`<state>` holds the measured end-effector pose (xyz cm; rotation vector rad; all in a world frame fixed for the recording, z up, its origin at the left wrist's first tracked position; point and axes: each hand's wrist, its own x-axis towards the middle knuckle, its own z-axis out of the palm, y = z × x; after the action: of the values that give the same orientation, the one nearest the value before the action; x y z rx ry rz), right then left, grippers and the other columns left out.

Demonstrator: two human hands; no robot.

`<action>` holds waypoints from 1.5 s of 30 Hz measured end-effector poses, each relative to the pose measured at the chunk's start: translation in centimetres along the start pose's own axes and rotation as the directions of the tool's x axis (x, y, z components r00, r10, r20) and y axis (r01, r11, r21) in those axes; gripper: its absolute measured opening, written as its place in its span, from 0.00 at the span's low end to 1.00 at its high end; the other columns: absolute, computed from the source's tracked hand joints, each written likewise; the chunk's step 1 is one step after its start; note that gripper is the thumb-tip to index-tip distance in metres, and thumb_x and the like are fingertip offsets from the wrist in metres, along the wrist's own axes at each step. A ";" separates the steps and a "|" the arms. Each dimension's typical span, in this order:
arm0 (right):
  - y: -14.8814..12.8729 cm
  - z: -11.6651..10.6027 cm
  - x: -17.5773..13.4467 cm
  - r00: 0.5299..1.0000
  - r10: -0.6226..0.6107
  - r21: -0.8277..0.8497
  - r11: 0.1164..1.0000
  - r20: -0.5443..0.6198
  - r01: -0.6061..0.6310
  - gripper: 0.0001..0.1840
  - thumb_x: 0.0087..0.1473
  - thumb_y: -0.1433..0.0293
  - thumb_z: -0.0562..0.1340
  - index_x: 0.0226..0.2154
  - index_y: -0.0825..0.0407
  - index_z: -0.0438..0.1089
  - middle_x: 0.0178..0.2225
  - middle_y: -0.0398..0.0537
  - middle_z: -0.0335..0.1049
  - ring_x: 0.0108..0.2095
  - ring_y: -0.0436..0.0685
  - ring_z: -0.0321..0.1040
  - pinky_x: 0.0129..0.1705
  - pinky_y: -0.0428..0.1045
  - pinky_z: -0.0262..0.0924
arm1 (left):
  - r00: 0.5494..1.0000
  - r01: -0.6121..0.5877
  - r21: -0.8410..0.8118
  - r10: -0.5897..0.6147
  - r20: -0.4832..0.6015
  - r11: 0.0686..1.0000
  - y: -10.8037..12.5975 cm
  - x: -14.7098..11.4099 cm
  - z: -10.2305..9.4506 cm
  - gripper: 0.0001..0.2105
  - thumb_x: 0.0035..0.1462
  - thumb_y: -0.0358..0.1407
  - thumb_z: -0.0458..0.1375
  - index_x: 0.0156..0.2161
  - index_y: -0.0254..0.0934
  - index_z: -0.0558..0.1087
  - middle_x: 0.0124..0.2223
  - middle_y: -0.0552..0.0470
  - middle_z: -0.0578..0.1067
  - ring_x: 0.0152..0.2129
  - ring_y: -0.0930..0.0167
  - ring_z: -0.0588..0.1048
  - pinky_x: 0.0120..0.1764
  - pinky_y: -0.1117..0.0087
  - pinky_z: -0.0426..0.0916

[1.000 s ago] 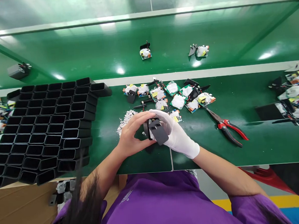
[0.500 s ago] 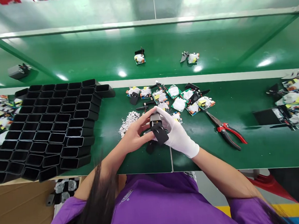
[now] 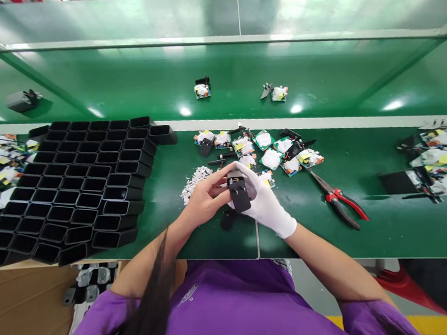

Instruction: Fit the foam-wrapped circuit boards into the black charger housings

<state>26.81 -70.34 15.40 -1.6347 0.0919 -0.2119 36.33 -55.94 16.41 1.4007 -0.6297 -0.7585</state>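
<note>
Both hands are wrapped round a black power adapter above the front of the green bench. My bare left hand grips its left side, fingers curled behind it. My right hand, in a white glove, closes round the right side. The adapter's dark end plate with metal plug prongs faces me and hangs at a tilt from the housing. Just left of my left hand lies a heap of white crumbs. Beyond my hands are several circuit boards coated with white filler. What lies behind my fingers is hidden.
Rows of black open housings fill the left of the bench. Red-and-black long-nose pliers lie right of my hands. More boards are piled at the right edge and far left. A raised shelf runs behind.
The end plate now hangs more upright, its prongs facing me more squarely. Both hands keep their grip on the adapter. The view has shifted slightly.
</note>
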 end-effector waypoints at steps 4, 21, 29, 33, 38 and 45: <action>-0.1 -0.1 -0.2 0.999 -0.043 -0.103 0.994 -0.028 0.040 0.43 0.53 0.60 0.67 0.66 0.51 0.53 0.48 0.55 0.74 0.44 0.60 0.75 0.47 0.55 0.73 | 1.000 -0.017 0.009 0.017 0.002 1.000 -0.1 0.1 0.1 0.28 0.57 0.44 0.63 0.62 0.38 0.68 0.52 0.43 0.79 0.48 0.60 0.79 0.46 0.64 0.78; -3.3 -3.9 6.9 0.969 -0.245 -0.722 0.676 -0.026 0.152 0.26 0.60 0.65 0.61 0.60 0.47 0.65 0.55 0.54 0.70 0.55 0.64 0.67 0.57 0.62 0.64 | 0.869 -0.018 -0.500 -0.233 -0.437 0.866 0.2 2.5 -1.1 0.25 0.46 0.52 0.60 0.43 0.34 0.75 0.36 0.45 0.81 0.28 0.63 0.81 0.30 0.64 0.78; -5.0 3.9 30.0 0.973 0.185 -0.943 0.326 0.135 0.069 0.31 0.58 0.56 0.66 0.56 0.59 0.67 0.52 0.63 0.71 0.52 0.68 0.70 0.52 0.62 0.68 | 0.791 -0.142 -0.579 -0.259 -0.554 0.803 -0.2 3.4 -2.1 0.21 0.45 0.51 0.60 0.38 0.34 0.73 0.32 0.48 0.80 0.26 0.66 0.80 0.29 0.66 0.76; -3.6 8.4 34.1 0.975 0.175 -0.959 0.269 0.137 0.086 0.21 0.64 0.59 0.61 0.52 0.55 0.68 0.51 0.55 0.70 0.48 0.60 0.72 0.49 0.59 0.70 | 0.785 -0.186 -0.590 -0.243 -0.570 0.786 -0.7 3.5 -2.7 0.22 0.45 0.50 0.61 0.39 0.34 0.73 0.32 0.48 0.80 0.26 0.66 0.80 0.29 0.66 0.76; -2.9 8.3 35.8 0.950 0.224 -0.955 0.250 0.215 0.158 0.16 0.64 0.61 0.62 0.47 0.55 0.71 0.46 0.50 0.73 0.43 0.57 0.73 0.45 0.56 0.71 | 0.780 -0.215 -0.615 -0.245 -0.575 0.759 -0.9 3.5 -3.1 0.21 0.48 0.49 0.59 0.41 0.34 0.74 0.35 0.47 0.80 0.27 0.66 0.80 0.30 0.65 0.77; -4.7 -4.8 33.2 0.970 0.222 -0.985 0.162 0.098 0.063 0.19 0.61 0.62 0.60 0.52 0.51 0.73 0.53 0.55 0.72 0.52 0.63 0.69 0.52 0.53 0.64 | 0.794 -0.217 -0.640 -0.249 -0.555 0.737 -0.5 3.4 -3.1 0.19 0.50 0.47 0.57 0.40 0.34 0.75 0.35 0.47 0.81 0.27 0.66 0.81 0.30 0.66 0.78</action>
<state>58.06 -80.87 23.12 -3.0260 0.1684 0.2166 40.82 -56.64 15.54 0.8600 0.1959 -0.4185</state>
